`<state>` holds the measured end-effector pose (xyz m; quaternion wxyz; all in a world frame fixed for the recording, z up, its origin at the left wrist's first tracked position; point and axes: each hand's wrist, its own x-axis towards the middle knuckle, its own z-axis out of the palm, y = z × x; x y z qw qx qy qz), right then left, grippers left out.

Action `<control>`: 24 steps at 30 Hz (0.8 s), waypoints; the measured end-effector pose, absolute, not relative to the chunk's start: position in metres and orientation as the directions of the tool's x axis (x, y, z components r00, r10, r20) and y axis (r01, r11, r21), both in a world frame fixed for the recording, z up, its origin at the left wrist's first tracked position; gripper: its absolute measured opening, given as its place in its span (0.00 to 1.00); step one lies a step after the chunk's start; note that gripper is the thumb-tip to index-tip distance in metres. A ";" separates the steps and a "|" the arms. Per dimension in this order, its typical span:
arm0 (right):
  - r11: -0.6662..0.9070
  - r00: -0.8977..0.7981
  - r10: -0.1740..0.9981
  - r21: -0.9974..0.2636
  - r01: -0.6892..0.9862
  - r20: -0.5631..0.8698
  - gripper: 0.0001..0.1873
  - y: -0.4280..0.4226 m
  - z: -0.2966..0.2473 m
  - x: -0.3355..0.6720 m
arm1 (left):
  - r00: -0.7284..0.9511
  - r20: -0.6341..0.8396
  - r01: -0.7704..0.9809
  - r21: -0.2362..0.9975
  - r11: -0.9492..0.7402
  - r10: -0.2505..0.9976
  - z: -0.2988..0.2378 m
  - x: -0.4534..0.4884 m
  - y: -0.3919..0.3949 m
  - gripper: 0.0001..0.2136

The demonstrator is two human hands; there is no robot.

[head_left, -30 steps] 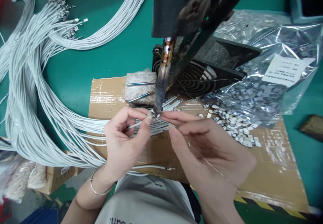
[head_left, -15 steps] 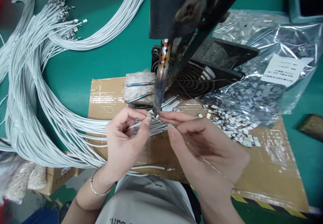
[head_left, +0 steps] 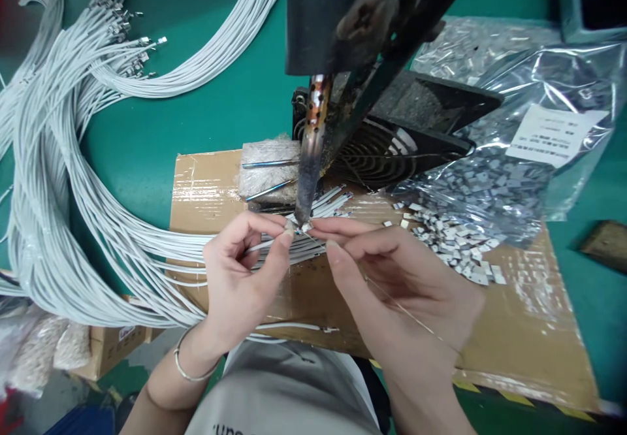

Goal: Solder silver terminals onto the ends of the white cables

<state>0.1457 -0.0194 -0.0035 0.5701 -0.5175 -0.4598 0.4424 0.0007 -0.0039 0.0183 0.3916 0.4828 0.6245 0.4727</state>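
My left hand (head_left: pixel 245 275) is closed, pinching a white wire (head_left: pixel 253 248) near its end, between thumb and forefinger. My right hand (head_left: pixel 406 291) is closed on a thin solder wire (head_left: pixel 404 309), which runs back across the palm toward the wrist. Between my fingertips, right under the tip of a mounted soldering iron (head_left: pixel 309 167), shows a small white piece (head_left: pixel 306 227); which fingers bear it I cannot tell. Behind and below the fingertips lie more white wires (head_left: pixel 313 249) in a row.
A thick bundle of white wires (head_left: pixel 44 206) fills the left side. Several loose white chips (head_left: pixel 455 242) lie at right beside a clear bag (head_left: pixel 582 82). A black fan (head_left: pixel 382 154) and a wrapped block (head_left: pixel 264 177) stand behind, on the cardboard (head_left: pixel 519 343).
Both hands keep their grip and stay nearly in place. The small white piece under the iron tip shows a little more plainly. The whole view has shifted slightly.
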 end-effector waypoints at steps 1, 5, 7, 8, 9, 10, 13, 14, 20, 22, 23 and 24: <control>0.077 0.184 0.980 -0.997 -0.025 0.071 0.12 -0.019 -0.003 0.146 | -0.225 -0.031 0.233 0.969 0.085 0.974 0.018 0.001 -0.004 0.06; 0.103 0.182 0.978 -0.995 -0.006 0.100 0.12 -0.020 -0.004 0.147 | -0.227 -0.027 0.228 0.970 0.080 0.974 0.020 0.001 -0.004 0.07; 0.109 0.181 0.977 -0.994 0.012 0.110 0.12 -0.020 -0.004 0.147 | -0.225 -0.029 0.229 0.970 0.082 0.974 0.021 0.002 -0.004 0.07; 0.112 0.180 0.977 -0.993 0.021 0.114 0.12 -0.021 -0.004 0.147 | -0.227 -0.032 0.230 0.969 0.086 0.973 0.021 0.002 -0.004 0.06; 0.117 0.181 0.976 -0.993 0.030 0.120 0.13 -0.021 -0.005 0.147 | -0.226 -0.033 0.230 0.969 0.087 0.974 0.021 0.002 -0.004 0.06; 0.122 0.183 0.975 -0.992 0.036 0.126 0.13 -0.021 -0.005 0.146 | -0.226 -0.034 0.230 0.969 0.087 0.974 0.020 0.002 -0.004 0.06; 0.137 0.192 0.971 -0.990 0.042 0.142 0.13 -0.021 -0.005 0.146 | -0.229 -0.036 0.230 0.969 0.090 0.973 0.020 0.002 -0.005 0.07; 0.138 0.193 0.971 -0.989 0.045 0.144 0.13 -0.021 -0.005 0.145 | -0.230 -0.036 0.230 0.969 0.090 0.973 0.021 0.002 -0.005 0.07; 0.150 0.193 0.968 -0.986 0.067 0.160 0.13 -0.021 -0.004 0.145 | -0.237 -0.037 0.223 0.970 0.091 0.971 0.022 0.003 -0.004 0.07; 0.150 0.195 0.968 -0.986 0.068 0.161 0.13 -0.020 -0.004 0.145 | -0.241 -0.038 0.224 0.970 0.093 0.970 0.023 0.003 -0.004 0.07; 0.149 0.196 0.968 -0.987 0.068 0.160 0.13 -0.020 -0.003 0.145 | -0.242 -0.038 0.224 0.970 0.094 0.970 0.023 0.003 -0.003 0.07; 0.148 0.196 0.968 -0.987 0.069 0.159 0.13 -0.020 -0.003 0.145 | -0.243 -0.039 0.224 0.970 0.095 0.969 0.023 0.003 -0.003 0.07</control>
